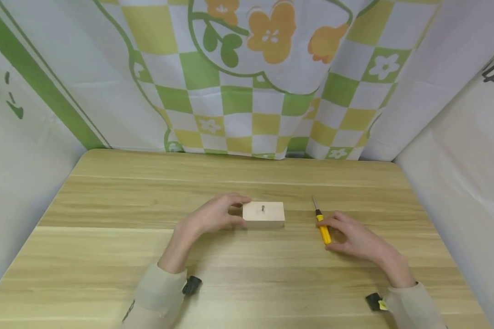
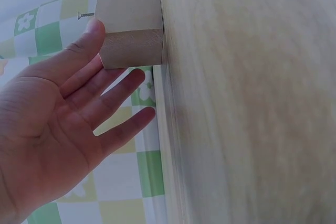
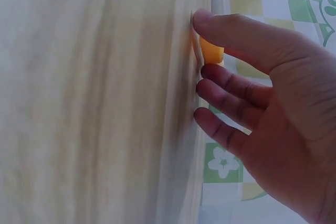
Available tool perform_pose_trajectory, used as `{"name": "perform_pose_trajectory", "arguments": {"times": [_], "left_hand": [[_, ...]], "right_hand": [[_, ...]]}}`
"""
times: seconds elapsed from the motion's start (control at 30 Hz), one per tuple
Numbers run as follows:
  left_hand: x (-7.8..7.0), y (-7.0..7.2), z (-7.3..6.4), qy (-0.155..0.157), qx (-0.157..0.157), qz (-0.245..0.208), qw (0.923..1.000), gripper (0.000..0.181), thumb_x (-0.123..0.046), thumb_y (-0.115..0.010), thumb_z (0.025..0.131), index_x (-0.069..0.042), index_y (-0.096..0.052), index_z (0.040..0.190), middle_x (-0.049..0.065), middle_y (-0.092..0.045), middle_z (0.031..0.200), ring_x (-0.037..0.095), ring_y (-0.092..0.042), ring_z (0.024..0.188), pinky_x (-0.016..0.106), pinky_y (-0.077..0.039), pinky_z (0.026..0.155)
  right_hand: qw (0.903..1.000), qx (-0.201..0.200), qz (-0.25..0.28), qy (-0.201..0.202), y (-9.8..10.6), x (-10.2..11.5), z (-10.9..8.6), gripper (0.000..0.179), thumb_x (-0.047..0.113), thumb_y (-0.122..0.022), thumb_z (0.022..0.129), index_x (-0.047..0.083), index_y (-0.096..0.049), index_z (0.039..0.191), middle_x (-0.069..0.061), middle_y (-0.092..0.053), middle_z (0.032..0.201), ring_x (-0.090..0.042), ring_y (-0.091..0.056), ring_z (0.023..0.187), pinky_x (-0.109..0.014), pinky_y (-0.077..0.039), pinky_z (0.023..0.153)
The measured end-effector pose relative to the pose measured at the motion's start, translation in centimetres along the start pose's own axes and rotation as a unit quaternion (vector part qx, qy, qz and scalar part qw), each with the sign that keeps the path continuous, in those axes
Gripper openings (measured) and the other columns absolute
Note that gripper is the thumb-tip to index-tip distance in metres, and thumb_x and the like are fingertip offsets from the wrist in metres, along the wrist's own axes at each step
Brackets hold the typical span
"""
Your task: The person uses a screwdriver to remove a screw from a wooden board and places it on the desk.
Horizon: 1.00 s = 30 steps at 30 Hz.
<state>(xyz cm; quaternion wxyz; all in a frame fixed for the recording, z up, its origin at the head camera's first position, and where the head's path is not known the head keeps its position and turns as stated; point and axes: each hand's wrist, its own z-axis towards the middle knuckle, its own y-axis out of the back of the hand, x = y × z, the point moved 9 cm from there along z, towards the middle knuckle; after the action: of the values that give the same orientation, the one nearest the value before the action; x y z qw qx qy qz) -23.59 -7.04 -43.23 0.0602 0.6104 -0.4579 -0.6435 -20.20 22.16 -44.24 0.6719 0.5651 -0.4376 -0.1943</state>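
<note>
A pale wooden block (image 1: 263,217) lies on the table with a screw (image 1: 263,208) standing up from its top. My left hand (image 1: 214,214) holds the block's left end, thumb at the near corner and index finger at the far one. In the left wrist view the thumb rests along the block's edge while the other fingers spread below its end. To the right, my right hand (image 1: 356,235) has its fingertips around the yellow handle of a screwdriver (image 1: 324,234) lying on the table. The right wrist view shows the handle (image 3: 211,51) partly hidden behind the thumb.
The wood-grain table (image 1: 148,187) spreads around both hands. A checked floral curtain (image 1: 238,105) hangs along the far edge, with white cloth (image 1: 465,151) at the right side and more at the left. Small black devices (image 1: 192,285) sit at both wrists.
</note>
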Motion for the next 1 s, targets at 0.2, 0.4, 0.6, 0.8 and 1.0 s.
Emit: {"name": "perform_pose_trajectory", "arguments": {"times": [0.2, 0.4, 0.6, 0.8, 1.0], "left_hand": [[-0.1, 0.0, 0.1, -0.004, 0.005, 0.009, 0.9999, 0.064, -0.026, -0.076, 0.087, -0.013, -0.051, 0.145, 0.006, -0.052, 0.148, 0.025, -0.055, 0.131, 0.041, -0.044, 0.111], [-0.1, 0.0, 0.1, 0.000, 0.005, 0.011, 0.9999, 0.063, -0.025, -0.075, 0.088, -0.014, -0.051, 0.145, 0.006, -0.051, 0.149, 0.024, -0.054, 0.132, 0.041, -0.043, 0.112], [0.1, -0.2, 0.0, 0.004, 0.006, -0.001, 1.0000, 0.063, -0.025, -0.074, 0.089, -0.015, -0.050, 0.146, 0.004, -0.051, 0.149, 0.023, -0.053, 0.133, 0.040, -0.043, 0.112], [0.1, -0.2, -0.1, 0.003, 0.005, 0.000, 1.0000, 0.063, -0.026, -0.075, 0.089, -0.015, -0.050, 0.146, 0.005, -0.051, 0.149, 0.024, -0.053, 0.133, 0.041, -0.043, 0.112], [0.1, -0.1, -0.1, 0.009, 0.004, -0.006, 0.9999, 0.063, -0.025, -0.075, 0.089, -0.016, -0.050, 0.146, 0.004, -0.050, 0.149, 0.024, -0.053, 0.133, 0.041, -0.043, 0.112]], "right_hand": [[0.9995, -0.026, 0.018, 0.007, 0.4, 0.2, 0.1, 0.054, 0.025, -0.082, 0.080, 0.013, -0.063, 0.129, 0.004, -0.059, 0.116, -0.014, -0.060, 0.106, -0.042, -0.054, 0.093], [0.9970, -0.058, 0.044, 0.029, 1.0, 0.6, 0.3, 0.055, 0.017, -0.082, 0.079, 0.011, -0.062, 0.130, 0.001, -0.059, 0.117, -0.017, -0.062, 0.104, -0.041, -0.055, 0.092], [0.9910, -0.092, 0.078, 0.058, 1.7, 1.0, 0.2, 0.060, 0.011, -0.085, 0.076, 0.007, -0.061, 0.131, 0.000, -0.061, 0.118, -0.010, -0.062, 0.101, -0.034, -0.057, 0.088], [0.9864, -0.110, 0.099, 0.071, 2.5, 1.9, 0.2, 0.062, 0.010, -0.084, 0.076, 0.005, -0.060, 0.132, -0.004, -0.061, 0.123, -0.010, -0.063, 0.103, -0.034, -0.058, 0.088], [0.9809, -0.104, 0.150, 0.067, 3.3, 3.1, 0.3, 0.059, 0.014, -0.082, 0.081, 0.008, -0.059, 0.135, -0.001, -0.058, 0.129, -0.010, -0.062, 0.110, -0.030, -0.057, 0.092]]}}
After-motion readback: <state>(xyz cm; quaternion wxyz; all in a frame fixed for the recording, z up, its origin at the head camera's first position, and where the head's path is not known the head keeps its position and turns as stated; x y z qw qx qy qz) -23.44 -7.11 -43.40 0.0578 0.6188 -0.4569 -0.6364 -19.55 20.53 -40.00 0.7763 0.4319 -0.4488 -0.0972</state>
